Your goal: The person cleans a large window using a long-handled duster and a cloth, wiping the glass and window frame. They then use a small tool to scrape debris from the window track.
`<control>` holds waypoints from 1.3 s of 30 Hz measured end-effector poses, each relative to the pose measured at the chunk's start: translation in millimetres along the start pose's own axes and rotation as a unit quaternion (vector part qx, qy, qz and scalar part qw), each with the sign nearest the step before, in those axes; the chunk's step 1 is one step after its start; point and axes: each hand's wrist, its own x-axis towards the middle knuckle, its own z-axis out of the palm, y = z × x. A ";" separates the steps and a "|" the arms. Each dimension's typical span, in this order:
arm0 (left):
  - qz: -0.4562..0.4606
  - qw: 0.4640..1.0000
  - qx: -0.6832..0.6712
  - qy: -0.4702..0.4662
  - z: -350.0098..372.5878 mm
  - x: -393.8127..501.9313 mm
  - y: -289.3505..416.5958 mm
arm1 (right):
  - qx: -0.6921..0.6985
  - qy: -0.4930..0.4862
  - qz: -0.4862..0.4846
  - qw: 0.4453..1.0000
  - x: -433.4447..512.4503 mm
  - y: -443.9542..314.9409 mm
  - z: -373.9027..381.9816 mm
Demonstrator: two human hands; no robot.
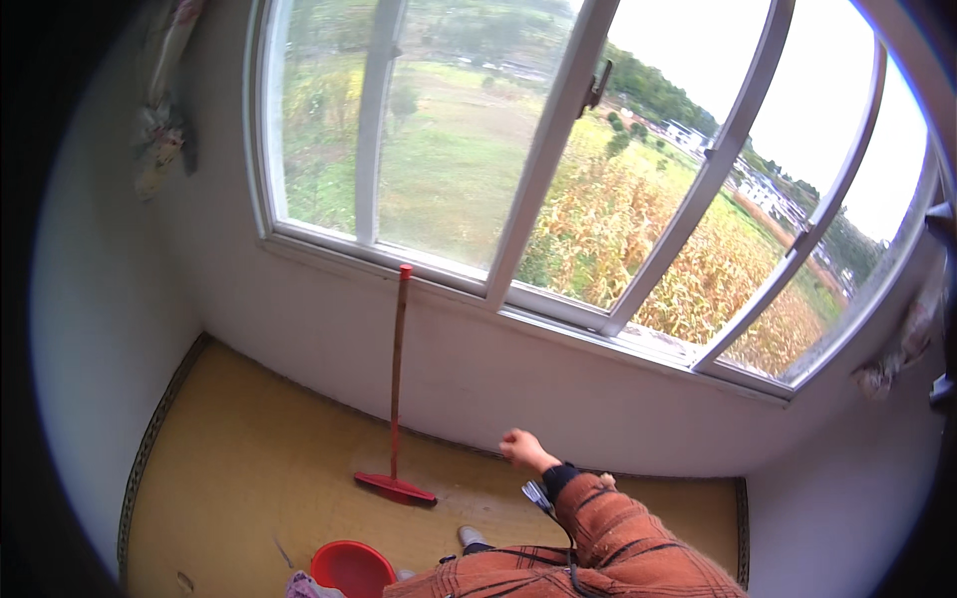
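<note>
My right hand [525, 448], in an orange striped sleeve [620, 516] with a dark cuff, is held out in front of me below the window. Its fingers are curled in, and no object shows in them. Near the wrist hangs a pale bundle [535, 493] on a dark cable. My left hand is out of view. To the left, a red floor broom [394, 489] stands upright on its head, its wooden handle [398, 351] against the wall under the sill. A red plastic basin [353, 569] sits by my feet, partly cut off, with a purple patterned cloth [310, 587] at its left.
A sliding window [493, 284] with pale metal frames spans the wall ahead, crops and houses beyond it. Tied-up curtains hang at the left [161, 142] and right [901, 344]. The yellow floor [247, 448] has a dark patterned border and a few bits of debris [185, 581].
</note>
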 end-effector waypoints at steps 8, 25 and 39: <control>0.021 0.986 0.137 -0.092 87.5 9.3 -25.9 | 0.072 -0.055 0.226 0.970 -92.2 150.1 -57.6; 0.446 0.562 0.398 -0.572 615.3 -86.6 -85.8 | 0.243 0.345 -0.074 0.903 -66.3 160.2 -339.6; 0.627 0.255 0.461 -0.574 837.2 -97.9 -254.6 | 0.249 0.464 -0.046 0.849 -92.5 112.7 -361.4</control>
